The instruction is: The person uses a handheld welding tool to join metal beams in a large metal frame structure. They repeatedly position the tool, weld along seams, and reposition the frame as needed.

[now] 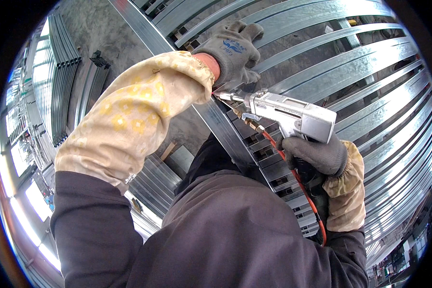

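Observation:
My right hand (317, 156), in a grey work glove, is wrapped round the grip of a silver pneumatic rivet gun (293, 113). Its nose points left and meets the edge of a long galvanized steel rail (225, 134); the exact contact point is too small to make out. An orange-red air hose (295, 177) with brass fittings runs beside the gun and down past my right wrist. My left hand (233, 50), gloved the same way, rests over the steel slats beyond the gun's nose, fingers bent and spread, thumb apart. What lies under its palm is hidden.
Parallel galvanized slats (341, 72) with gaps between them fill the right side. Stacked steel profiles (60, 81) and a shorter bundle (93, 81) lie on the concrete floor (98, 29) at left. More profiles (153, 182) lie near my legs, left of the rail.

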{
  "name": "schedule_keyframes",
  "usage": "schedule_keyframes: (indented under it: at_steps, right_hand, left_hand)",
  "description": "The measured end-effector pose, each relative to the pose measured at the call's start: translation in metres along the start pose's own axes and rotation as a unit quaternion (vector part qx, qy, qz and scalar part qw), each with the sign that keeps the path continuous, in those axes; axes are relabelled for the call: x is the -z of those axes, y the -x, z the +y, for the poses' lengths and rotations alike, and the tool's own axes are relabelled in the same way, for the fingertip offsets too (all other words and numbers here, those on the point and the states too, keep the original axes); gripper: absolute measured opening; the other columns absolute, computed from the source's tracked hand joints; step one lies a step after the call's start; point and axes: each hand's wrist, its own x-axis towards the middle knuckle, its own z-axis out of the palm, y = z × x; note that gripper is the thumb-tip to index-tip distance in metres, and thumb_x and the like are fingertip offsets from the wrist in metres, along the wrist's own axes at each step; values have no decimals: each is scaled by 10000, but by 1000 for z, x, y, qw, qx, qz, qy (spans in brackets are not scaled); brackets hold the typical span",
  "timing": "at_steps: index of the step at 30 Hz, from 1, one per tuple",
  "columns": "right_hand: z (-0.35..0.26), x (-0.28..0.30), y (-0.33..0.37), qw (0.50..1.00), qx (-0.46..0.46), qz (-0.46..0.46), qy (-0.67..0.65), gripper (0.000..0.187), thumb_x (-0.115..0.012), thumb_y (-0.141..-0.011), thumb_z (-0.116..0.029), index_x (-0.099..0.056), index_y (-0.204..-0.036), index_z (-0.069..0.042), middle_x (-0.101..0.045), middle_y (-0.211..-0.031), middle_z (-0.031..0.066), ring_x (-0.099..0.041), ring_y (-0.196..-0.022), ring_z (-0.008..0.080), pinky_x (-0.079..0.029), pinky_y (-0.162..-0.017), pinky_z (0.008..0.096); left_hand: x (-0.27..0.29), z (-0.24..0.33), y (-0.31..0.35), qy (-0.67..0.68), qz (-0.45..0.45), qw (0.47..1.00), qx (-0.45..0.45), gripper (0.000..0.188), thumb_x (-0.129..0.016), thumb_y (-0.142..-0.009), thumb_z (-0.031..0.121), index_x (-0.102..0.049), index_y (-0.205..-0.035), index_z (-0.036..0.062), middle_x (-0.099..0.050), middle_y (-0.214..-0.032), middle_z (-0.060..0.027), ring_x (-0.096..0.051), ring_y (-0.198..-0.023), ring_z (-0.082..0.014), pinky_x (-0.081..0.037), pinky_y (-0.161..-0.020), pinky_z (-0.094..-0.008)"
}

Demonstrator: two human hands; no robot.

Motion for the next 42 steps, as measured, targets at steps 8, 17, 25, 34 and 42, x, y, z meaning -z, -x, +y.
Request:
schedule_keyframes:
  at_steps: [8,17,25,34,42]
  right_hand:
    - [-8,-7,5,999,-25,22,-26,522,-802,-886,-233,-586,-1292,14,-704,-875,71,-673,-699,120,-562,-607,266]
    - [-6,-5,5,1000,0,13,-15,519,-799,-888,-227,-586,-1295,15,-705,-887,74,-671,-710,116,-566,-614,271]
    - [-5,-4,4,999,-6,11,-30,544,-815,-874,-230,-584,-1303,12,-708,-904,78,-671,-728,117,-568,-625,271]
    - [-9,-9,4,999,-19,30,-15,496,-807,-874,-212,-609,-1278,-3,-707,-906,70,-666,-723,114,-562,-625,276]
    - [-12,-9,6,999,-21,34,-7,515,-814,-869,-229,-606,-1278,6,-707,-886,74,-668,-712,119,-562,-615,269]
  left_hand:
    - [-1,1,4,-83,-5,996,-34,337,-708,-853,531,-776,-982,227,-368,-1565,-51,-357,-1420,-305,-359,-1105,-544]
    - [-9,2,7,-42,24,999,-12,321,-700,-863,514,-784,-973,224,-367,-1569,-25,-350,-1427,-287,-354,-1104,-553]
    - [-11,3,6,-37,36,999,-3,289,-698,-866,486,-790,-923,218,-380,-1559,-29,-350,-1424,-304,-355,-1097,-587]
    - [-19,-1,3,-17,58,998,-10,280,-695,-863,491,-791,-927,236,-388,-1552,-26,-353,-1418,-310,-372,-1066,-589]
    - [-16,1,4,-36,53,998,-5,296,-697,-862,512,-789,-962,249,-382,-1557,-18,-357,-1418,-305,-367,-1066,-576]
